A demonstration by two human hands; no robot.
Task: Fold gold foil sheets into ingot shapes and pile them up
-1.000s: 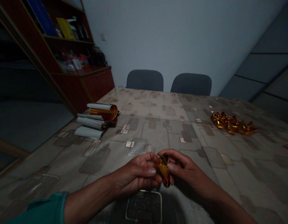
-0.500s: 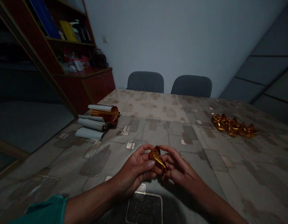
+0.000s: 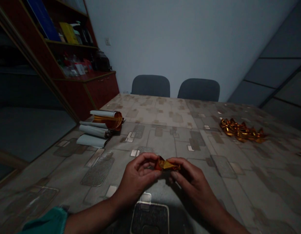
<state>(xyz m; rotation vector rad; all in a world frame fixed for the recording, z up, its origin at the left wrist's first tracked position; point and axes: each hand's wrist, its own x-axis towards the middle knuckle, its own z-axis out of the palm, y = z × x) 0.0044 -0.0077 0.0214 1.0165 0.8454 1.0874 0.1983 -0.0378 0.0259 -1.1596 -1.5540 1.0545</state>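
Both of my hands hold one small folded piece of shiny gold foil paper [image 3: 167, 165] just above the table [image 3: 165, 136], near its front edge. My left hand [image 3: 137, 177] pinches its left end with curled fingers. My right hand [image 3: 189, 180] pinches its right end the same way. The piece lies roughly level between the two hands. A teal sleeve [image 3: 46, 222] covers my left forearm.
A pile of finished gold foil pieces [image 3: 241, 130] lies at the right of the table. Curled white-backed gold sheets [image 3: 100, 125] lie at the left edge. Two dark chairs [image 3: 174, 87] stand at the far side. A wooden shelf unit [image 3: 74, 58] stands at the left.
The gold piece has turned from upright to nearly level between my fingers. Both hands have stayed together above the table's front part.
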